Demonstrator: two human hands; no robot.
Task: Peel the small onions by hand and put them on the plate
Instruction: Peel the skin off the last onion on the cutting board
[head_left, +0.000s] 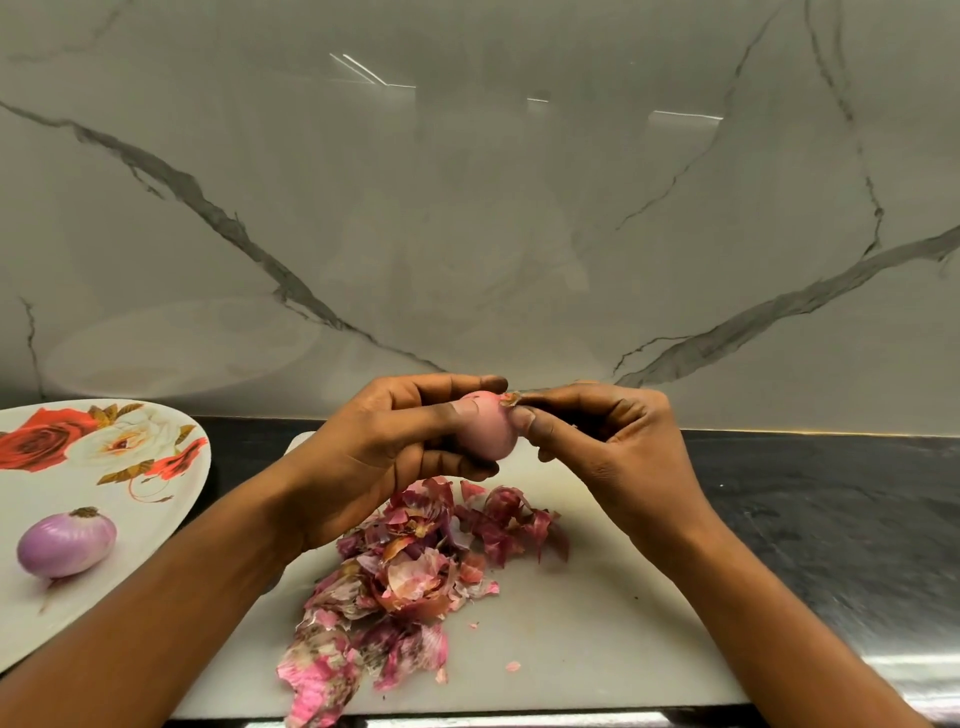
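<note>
Now gripping a small onion (488, 434) in the left hand (374, 447), thumb laid across its near face, forefinger over the top, remaining fingers curled underneath. Held up above the far end of a white cutting board (597, 597), clear of the surface. Mostly bare and pale pink already, smooth on the side facing the camera. Pinching a scrap of dry skin (511, 399) at the onion's top right with the right hand (613, 441), thumb and forefinger tips pressed together on it, other fingers loosely curled behind. Both hands close, fingertips nearly meeting at the onion. Both forearms reaching in from the bottom corners, wrists angled inward.

Beneath the hands, on the board, a loose heap of peels (415, 566) in pink, purple and brown, trailing toward the near edge, with a few small flecks apart to the right. To the left, beside the board, a white plate (135, 509) printed with red and cream roses, cut off by the left edge. On its near part, one peeled onion (66, 543), pale purple, lying on its side with the brown root end up and to the right. Under board and plate, a dark stone counter (831, 509), shiny toward the near right. Behind, a grey-white marble wall (467, 208) with dark veins, glossy enough to mirror the plate faintly and some ceiling lights.
</note>
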